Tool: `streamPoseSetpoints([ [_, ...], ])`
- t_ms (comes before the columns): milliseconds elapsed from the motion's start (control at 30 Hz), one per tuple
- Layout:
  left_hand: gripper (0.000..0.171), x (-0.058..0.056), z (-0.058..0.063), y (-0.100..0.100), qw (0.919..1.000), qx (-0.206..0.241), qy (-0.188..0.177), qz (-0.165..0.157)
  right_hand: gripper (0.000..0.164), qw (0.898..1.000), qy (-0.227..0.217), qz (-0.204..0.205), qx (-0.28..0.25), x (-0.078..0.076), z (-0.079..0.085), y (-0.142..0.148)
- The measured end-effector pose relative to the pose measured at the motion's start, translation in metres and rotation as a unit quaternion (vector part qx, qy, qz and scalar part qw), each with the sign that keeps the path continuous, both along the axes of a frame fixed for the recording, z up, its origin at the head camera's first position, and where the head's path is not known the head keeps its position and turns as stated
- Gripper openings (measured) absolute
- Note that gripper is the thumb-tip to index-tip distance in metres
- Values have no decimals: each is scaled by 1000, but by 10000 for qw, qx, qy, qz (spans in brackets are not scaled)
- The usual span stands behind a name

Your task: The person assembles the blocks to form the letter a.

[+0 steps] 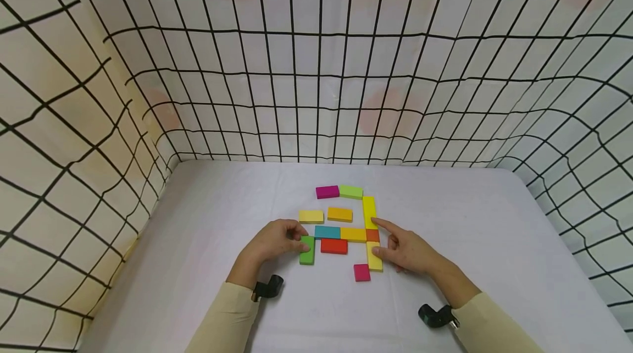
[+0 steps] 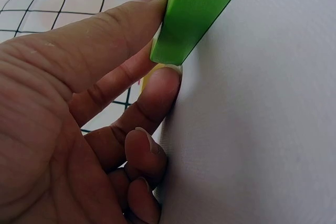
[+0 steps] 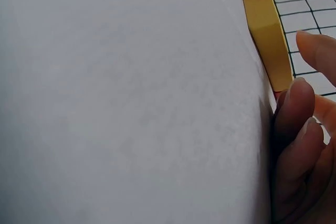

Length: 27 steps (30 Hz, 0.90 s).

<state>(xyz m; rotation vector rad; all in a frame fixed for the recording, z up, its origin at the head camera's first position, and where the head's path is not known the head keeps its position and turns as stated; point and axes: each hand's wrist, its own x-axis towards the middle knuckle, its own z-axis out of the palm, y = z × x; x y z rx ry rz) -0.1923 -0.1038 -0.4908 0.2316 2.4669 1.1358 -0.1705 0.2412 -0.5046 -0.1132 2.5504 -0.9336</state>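
My left hand (image 1: 278, 238) pinches one end of a green block (image 1: 307, 257) between thumb and fingers, low over the table. In the left wrist view the thumb lies along the side of that green block (image 2: 202, 14). Just right of it are a blue block (image 1: 327, 232) and a red block (image 1: 333, 246). My right hand (image 1: 412, 251) lies beside a column of blocks. Its straight index finger is at a bright yellow block (image 1: 368, 210), and its thumb overlaps a pale yellow block (image 1: 374, 262). A small orange block (image 1: 372, 235) sits between these two.
An amber block (image 1: 353, 235) joins the blue one to the column. Farther back lie magenta (image 1: 327, 192), lime (image 1: 351, 192), cream (image 1: 311, 216) and orange-yellow (image 1: 340, 214) blocks. A crimson square (image 1: 362, 272) lies nearer. Black wire mesh (image 1: 321, 75) surrounds the white table (image 1: 222, 193).
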Motion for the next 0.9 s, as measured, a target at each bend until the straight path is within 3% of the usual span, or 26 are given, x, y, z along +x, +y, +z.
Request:
streamPoseSetpoints([
  [100, 22, 0, 0, 0, 10000, 22, 39, -47, 79, 9998, 166, 96, -41, 3, 1, 2],
  [267, 23, 0, 1, 0, 10000, -9, 9, -32, 69, 9952, 738, 629, -144, 9, 2, 6],
  [400, 23, 1, 2, 0, 10000, -22, 8, 2, 64, 9938, 767, 772, -225, 14, 9, 2],
  [567, 23, 0, 2, 0, 10000, -42, -22, 18, 55, 9915, 705, 1070, 243, 22, 23, -10],
  [767, 23, 0, 1, 0, 10000, -30, -46, 39, 41, 9779, 939, 1652, 877, 33, 29, -25],
  [900, 23, 0, 2, -1, 10000, 0, -35, 17, 38, 9722, 1126, 1742, 1083, 37, 31, -31],
])
